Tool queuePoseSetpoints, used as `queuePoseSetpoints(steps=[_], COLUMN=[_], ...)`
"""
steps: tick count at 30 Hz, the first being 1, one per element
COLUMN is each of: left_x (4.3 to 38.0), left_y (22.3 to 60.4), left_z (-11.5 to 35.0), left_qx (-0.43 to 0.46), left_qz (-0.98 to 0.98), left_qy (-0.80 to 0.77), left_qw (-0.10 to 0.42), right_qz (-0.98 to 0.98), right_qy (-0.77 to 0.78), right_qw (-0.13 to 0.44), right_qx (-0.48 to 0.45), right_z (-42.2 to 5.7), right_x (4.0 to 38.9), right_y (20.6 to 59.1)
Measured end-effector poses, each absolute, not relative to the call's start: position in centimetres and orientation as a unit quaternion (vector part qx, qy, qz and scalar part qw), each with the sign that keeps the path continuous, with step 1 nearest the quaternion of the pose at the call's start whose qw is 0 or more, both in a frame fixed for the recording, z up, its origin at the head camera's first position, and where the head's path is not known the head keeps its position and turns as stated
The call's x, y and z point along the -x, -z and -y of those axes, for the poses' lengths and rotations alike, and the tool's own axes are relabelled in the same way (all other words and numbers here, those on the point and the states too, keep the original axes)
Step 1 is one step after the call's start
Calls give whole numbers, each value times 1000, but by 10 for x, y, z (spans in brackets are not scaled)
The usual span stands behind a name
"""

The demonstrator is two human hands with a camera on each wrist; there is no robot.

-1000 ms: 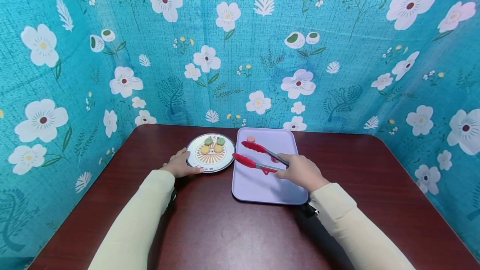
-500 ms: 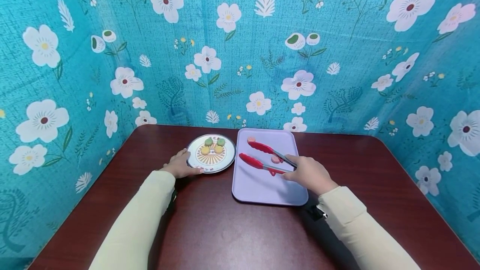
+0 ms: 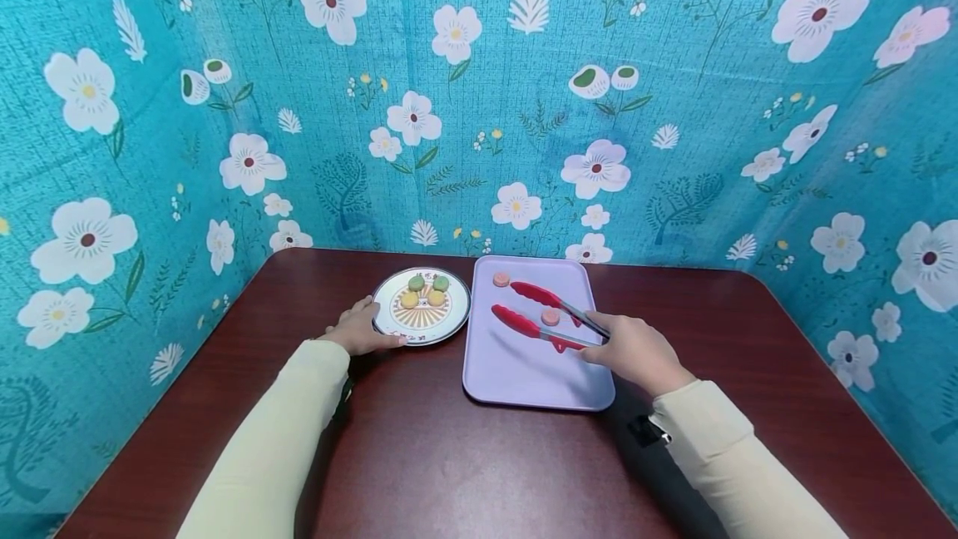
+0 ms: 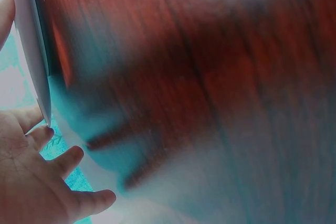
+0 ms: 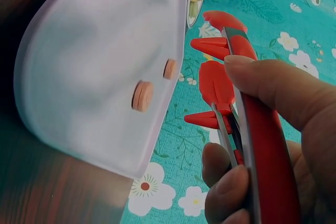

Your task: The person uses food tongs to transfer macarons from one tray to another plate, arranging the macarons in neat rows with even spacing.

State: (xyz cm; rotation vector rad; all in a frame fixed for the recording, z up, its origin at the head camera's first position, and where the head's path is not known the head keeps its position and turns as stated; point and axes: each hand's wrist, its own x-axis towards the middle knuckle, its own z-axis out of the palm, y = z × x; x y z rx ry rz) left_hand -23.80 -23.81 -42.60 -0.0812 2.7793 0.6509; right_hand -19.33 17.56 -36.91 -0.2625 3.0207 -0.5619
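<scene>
My right hand (image 3: pixel 636 348) grips red-tipped metal tongs (image 3: pixel 535 327) above the lilac tray (image 3: pixel 497 373). The tongs' arms are spread with nothing between their tips, as the right wrist view also shows. Two pink macarons lie on the tray: one near the far left corner (image 3: pixel 501 279), the other (image 3: pixel 550 317) seen between the tongs' arms in the head view. My left hand (image 3: pixel 361 328) rests against the left rim of a round white plate (image 3: pixel 389 318), thumb at its near edge and fingers extended. Two green macarons (image 3: pixel 428 283) and two yellow macarons (image 3: pixel 423 299) sit on that plate.
Plate and tray stand side by side toward the back of a dark reddish-brown table (image 3: pixel 464 472). A teal flowered cloth (image 3: pixel 479 106) hangs behind and along the sides. The tray's raised rim comes close to the plate's right edge.
The right hand has drawn the tongs to the right and slightly toward me, away from the plate, so both pink macarons show more fully. My left hand stays at the plate.
</scene>
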Motion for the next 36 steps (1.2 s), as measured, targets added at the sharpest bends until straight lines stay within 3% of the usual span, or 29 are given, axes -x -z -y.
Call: queuePoseSetpoints(steps=[36], left_x=[246], left_y=[435], left_z=[242], left_qx=[38], left_qz=[-963], left_qy=[-223], left_qw=[147], right_qz=[-979], right_qy=[190], right_qw=[50], right_qx=[61], right_z=[-204], right_x=[185], right_y=[373])
